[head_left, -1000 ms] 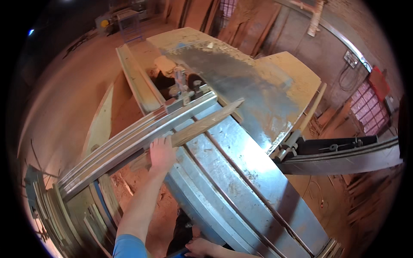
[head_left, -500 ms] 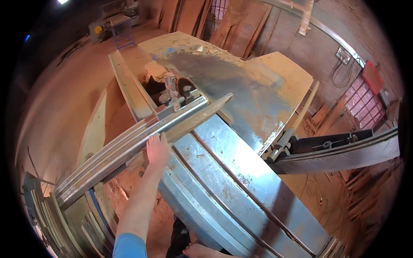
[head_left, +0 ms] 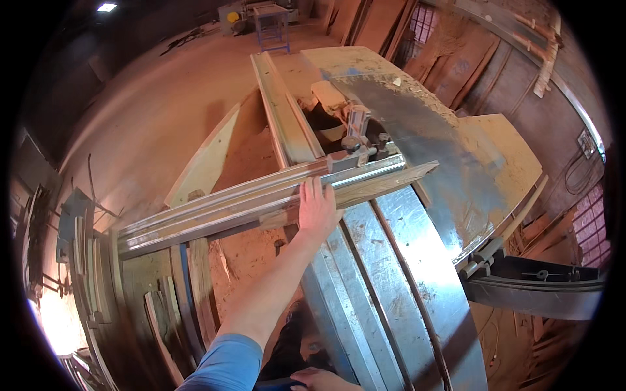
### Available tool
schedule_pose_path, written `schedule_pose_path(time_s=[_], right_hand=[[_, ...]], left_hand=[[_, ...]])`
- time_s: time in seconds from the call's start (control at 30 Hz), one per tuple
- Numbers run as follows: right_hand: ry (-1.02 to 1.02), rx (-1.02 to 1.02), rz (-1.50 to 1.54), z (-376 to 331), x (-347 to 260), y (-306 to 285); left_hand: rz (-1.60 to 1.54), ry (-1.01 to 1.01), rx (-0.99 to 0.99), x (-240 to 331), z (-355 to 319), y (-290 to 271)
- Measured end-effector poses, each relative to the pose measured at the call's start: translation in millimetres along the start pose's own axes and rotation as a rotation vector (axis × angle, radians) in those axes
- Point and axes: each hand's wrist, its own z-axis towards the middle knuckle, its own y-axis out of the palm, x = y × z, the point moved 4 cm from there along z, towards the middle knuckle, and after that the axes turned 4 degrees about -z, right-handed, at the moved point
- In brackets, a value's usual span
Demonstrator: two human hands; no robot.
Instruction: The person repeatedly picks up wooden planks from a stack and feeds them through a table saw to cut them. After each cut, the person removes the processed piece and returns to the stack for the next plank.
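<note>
A long, rough-edged wooden board (head_left: 385,184) lies along the near side of a silvery metal fence (head_left: 215,212), across the sliding table of a panel saw. My left hand (head_left: 317,212) grips the board's middle part, its fingers laid over toward the fence. The board's pointed end sticks out to the right, over the dark saw table (head_left: 417,130). My right hand (head_left: 323,379) is low at the bottom edge, near my body and beside the sliding metal table (head_left: 391,260). Most of its fingers are hidden, and I cannot make out anything in it.
A clamp-like metal fitting (head_left: 357,133) stands at the fence's far end. Upright wooden offcuts (head_left: 98,274) crowd the lower left. A metal rail (head_left: 287,111) runs away beyond the fence. To the right is a curved grey arm (head_left: 535,296); large boards (head_left: 463,72) lean on the back wall.
The view has swung left, so the saw and fence appear farther right. My left hand stays on the board, its fingers now reaching farther over the fence. More of my right hand shows.
</note>
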Motion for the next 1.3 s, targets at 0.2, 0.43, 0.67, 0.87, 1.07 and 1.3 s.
schedule_pose_path(time_s=[0.2,0.43,0.67,0.87,1.07,1.3], right_hand=[[0.326,0.232,-0.167,13.3,15.7,-115.6],[0.379,0.749,0.290,35.3,86.2,-182.6],[0.390,0.838,0.390,77.6,96.7,-213.8],[0.364,0.859,0.404,110.0,104.4,-241.2],[0.397,0.905,0.041,137.8,113.5,-258.8],[0.340,0.915,0.199,173.0,134.0,-280.9]], left_hand=[[0.040,-0.040,-0.163,7.3,16.5,0.3],[0.052,0.039,-0.061,15.6,7.6,7.8],[0.118,0.037,-0.100,15.4,5.4,13.8],[0.138,0.014,-0.054,13.6,8.2,20.3],[0.060,0.031,-0.075,13.5,5.5,11.1],[0.136,0.115,-0.116,6.0,-17.6,-16.4]])
